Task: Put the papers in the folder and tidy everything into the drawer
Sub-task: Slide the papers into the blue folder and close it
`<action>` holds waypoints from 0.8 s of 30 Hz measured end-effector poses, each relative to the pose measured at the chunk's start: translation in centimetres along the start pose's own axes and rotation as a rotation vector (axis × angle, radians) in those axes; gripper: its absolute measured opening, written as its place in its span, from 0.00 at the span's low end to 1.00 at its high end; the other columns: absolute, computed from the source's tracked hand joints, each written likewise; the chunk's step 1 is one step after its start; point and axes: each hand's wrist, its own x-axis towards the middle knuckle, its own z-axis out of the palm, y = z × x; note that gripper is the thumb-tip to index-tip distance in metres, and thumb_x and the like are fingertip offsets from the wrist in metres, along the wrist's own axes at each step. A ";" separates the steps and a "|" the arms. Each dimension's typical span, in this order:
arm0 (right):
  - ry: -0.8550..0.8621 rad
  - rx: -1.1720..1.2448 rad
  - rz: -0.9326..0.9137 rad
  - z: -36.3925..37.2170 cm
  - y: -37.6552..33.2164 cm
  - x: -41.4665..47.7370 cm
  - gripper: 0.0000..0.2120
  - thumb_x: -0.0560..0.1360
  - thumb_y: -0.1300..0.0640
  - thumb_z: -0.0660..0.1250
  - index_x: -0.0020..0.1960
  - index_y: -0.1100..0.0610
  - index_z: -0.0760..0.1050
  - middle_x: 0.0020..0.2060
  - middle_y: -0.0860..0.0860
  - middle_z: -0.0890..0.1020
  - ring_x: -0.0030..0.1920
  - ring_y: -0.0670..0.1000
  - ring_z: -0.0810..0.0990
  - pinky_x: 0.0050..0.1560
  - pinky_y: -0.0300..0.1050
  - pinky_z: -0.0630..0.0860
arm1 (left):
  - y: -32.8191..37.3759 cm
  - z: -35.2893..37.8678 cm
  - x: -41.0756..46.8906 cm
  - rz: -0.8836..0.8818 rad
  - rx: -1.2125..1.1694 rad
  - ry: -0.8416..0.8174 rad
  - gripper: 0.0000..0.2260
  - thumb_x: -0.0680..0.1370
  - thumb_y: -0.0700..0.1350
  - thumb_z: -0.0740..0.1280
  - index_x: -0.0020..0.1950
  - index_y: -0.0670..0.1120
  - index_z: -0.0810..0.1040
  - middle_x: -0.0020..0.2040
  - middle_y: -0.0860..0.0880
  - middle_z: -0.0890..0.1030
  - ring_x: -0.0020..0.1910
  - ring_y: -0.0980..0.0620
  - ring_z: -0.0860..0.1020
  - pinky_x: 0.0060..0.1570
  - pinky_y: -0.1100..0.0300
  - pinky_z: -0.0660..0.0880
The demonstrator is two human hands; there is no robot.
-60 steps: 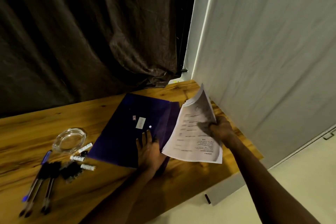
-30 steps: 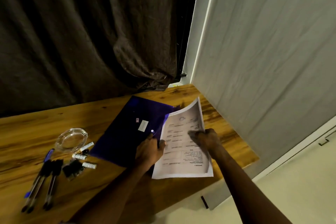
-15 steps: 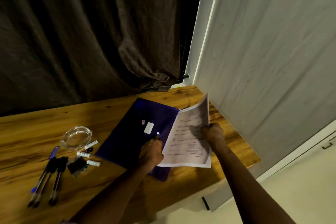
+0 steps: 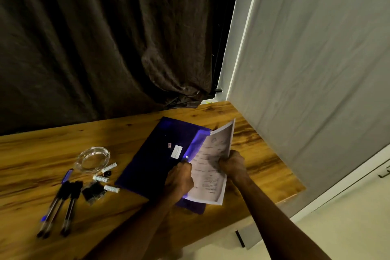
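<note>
Since a moment ago, the papers [image 4: 213, 167] are pushed deeper under the folder [image 4: 160, 154] flap. Right hand [image 4: 232, 164] fingers are clamped on the papers; left hand [image 4: 179, 179] fingers lift the flap on the tabletop [image 4: 42, 154] so the papers slide in.

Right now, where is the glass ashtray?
The glass ashtray sits on the wooden desk, left of the purple folder, just beyond the pens.

Folder [image 4: 160, 154] lies on the desk [image 4: 42, 154] — papers [image 4: 213, 167] at its right edge, dish [image 4: 92, 159] and pens [image 4: 61, 207] to its left.
</note>
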 end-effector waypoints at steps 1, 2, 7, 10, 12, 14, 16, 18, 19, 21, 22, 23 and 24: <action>0.006 -0.001 -0.014 0.1 0.1 0.1 0.20 0.72 0.58 0.70 0.62 0.63 0.75 0.57 0.58 0.82 0.54 0.58 0.82 0.43 0.43 0.78 | -0.1 0.0 -0.1 -0.004 -0.002 0.003 0.13 0.75 0.37 0.62 0.59 0.44 0.74 0.57 0.43 0.79 0.57 0.42 0.79 0.55 0.53 0.76; -0.002 0.001 -0.017 0.3 0.1 0.1 0.20 0.71 0.56 0.71 0.61 0.61 0.76 0.56 0.57 0.83 0.52 0.58 0.82 0.46 0.46 0.80 | -0.2 0.0 -0.2 -0.009 -0.007 0.008 0.14 0.75 0.37 0.63 0.60 0.45 0.74 0.57 0.44 0.79 0.57 0.43 0.79 0.55 0.53 0.77; 0.011 0.031 -0.060 0.8 0.0 -0.3 0.24 0.69 0.52 0.74 0.60 0.59 0.71 0.55 0.55 0.82 0.51 0.58 0.83 0.49 0.53 0.82 | -0.6 0.1 -0.5 -0.029 -0.025 0.041 0.16 0.75 0.36 0.62 0.61 0.46 0.72 0.60 0.45 0.77 0.59 0.44 0.78 0.58 0.53 0.76; 0.121 0.022 -0.103 1.2 0.3 -0.2 0.15 0.73 0.49 0.70 0.54 0.55 0.70 0.51 0.55 0.83 0.48 0.59 0.83 0.45 0.56 0.82 | -0.7 0.1 -0.5 -0.005 -0.042 0.050 0.16 0.75 0.37 0.64 0.62 0.47 0.73 0.62 0.47 0.76 0.61 0.46 0.77 0.59 0.54 0.76; 0.120 0.008 -0.132 1.6 0.6 0.0 0.12 0.72 0.48 0.70 0.49 0.51 0.71 0.46 0.53 0.84 0.43 0.56 0.84 0.41 0.57 0.83 | -0.6 -0.1 -0.5 0.045 -0.076 0.048 0.19 0.76 0.37 0.64 0.66 0.48 0.72 0.63 0.47 0.75 0.62 0.47 0.76 0.60 0.54 0.75; 0.071 0.016 -0.140 1.9 0.6 0.0 0.12 0.71 0.48 0.72 0.48 0.52 0.73 0.44 0.52 0.84 0.41 0.53 0.84 0.39 0.56 0.83 | -0.5 -0.4 -0.4 0.068 -0.124 0.053 0.22 0.76 0.37 0.62 0.69 0.49 0.70 0.64 0.46 0.76 0.61 0.46 0.76 0.61 0.54 0.75; 0.028 0.034 -0.102 2.0 0.5 -0.1 0.14 0.71 0.51 0.74 0.49 0.55 0.73 0.45 0.52 0.83 0.43 0.54 0.84 0.42 0.54 0.84 | -0.5 -0.4 -0.2 0.059 -0.170 0.056 0.21 0.77 0.37 0.61 0.69 0.49 0.70 0.62 0.45 0.78 0.60 0.46 0.78 0.59 0.53 0.75; -0.002 0.034 -0.059 2.3 0.9 0.2 0.16 0.69 0.53 0.76 0.50 0.58 0.73 0.46 0.52 0.83 0.44 0.54 0.84 0.43 0.53 0.84 | -0.5 -0.5 -0.3 0.054 -0.193 0.061 0.20 0.78 0.38 0.61 0.70 0.50 0.70 0.62 0.45 0.78 0.60 0.47 0.77 0.58 0.53 0.77; -0.016 0.027 -0.048 2.5 1.2 0.6 0.18 0.68 0.52 0.77 0.52 0.59 0.74 0.47 0.52 0.84 0.45 0.54 0.85 0.43 0.54 0.84 | -0.5 -0.4 -0.3 0.057 -0.186 0.063 0.20 0.79 0.39 0.61 0.71 0.50 0.68 0.62 0.46 0.77 0.61 0.47 0.77 0.58 0.53 0.77; -0.042 0.014 -0.023 3.1 2.2 1.7 0.23 0.65 0.48 0.77 0.54 0.57 0.75 0.48 0.52 0.84 0.46 0.54 0.85 0.42 0.54 0.84 | -0.7 -0.3 -0.6 0.061 -0.172 0.067 0.21 0.79 0.40 0.61 0.71 0.52 0.66 0.63 0.46 0.76 0.61 0.48 0.76 0.58 0.55 0.76; -0.045 0.019 -0.011 3.8 3.5 3.2 0.25 0.63 0.47 0.77 0.55 0.57 0.76 0.49 0.53 0.85 0.46 0.54 0.85 0.43 0.54 0.84 | -0.8 -0.2 -0.7 0.063 -0.173 0.061 0.20 0.79 0.39 0.61 0.70 0.52 0.67 0.62 0.46 0.76 0.61 0.48 0.76 0.58 0.55 0.77; -0.044 0.036 0.002 4.1 3.9 3.9 0.26 0.62 0.45 0.76 0.55 0.57 0.76 0.49 0.53 0.85 0.46 0.54 0.85 0.43 0.54 0.84 | -0.8 -0.1 -0.8 0.071 -0.182 0.055 0.19 0.78 0.38 0.61 0.68 0.52 0.69 0.63 0.47 0.76 0.61 0.49 0.76 0.58 0.55 0.77; -0.040 0.058 0.017 4.1 3.7 4.0 0.27 0.62 0.44 0.76 0.55 0.57 0.77 0.49 0.53 0.85 0.46 0.55 0.85 0.43 0.54 0.84 | -0.8 0.1 -0.9 0.087 -0.186 0.057 0.18 0.78 0.37 0.61 0.65 0.52 0.71 0.65 0.49 0.74 0.62 0.49 0.75 0.59 0.55 0.76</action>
